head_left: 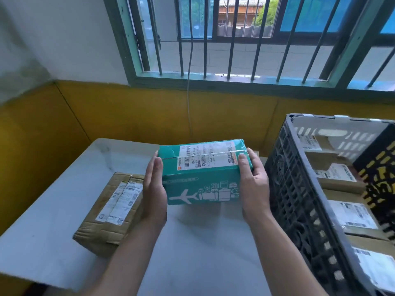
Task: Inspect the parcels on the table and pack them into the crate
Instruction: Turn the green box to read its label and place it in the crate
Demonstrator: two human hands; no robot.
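Note:
A teal parcel with a white shipping label and a white airplane print is held above the white table, between both hands. My left hand presses flat against its left end, fingers straight. My right hand grips its right end, thumb on the near top edge and fingers wrapped behind. A brown cardboard parcel with a label lies on the table to the left, partly behind my left forearm. The dark lattice crate stands to the right of my right hand.
Several labelled brown parcels lie inside the crate, beside a black and yellow item. Behind the table are a yellow lower wall, a barred window and a hanging white cable.

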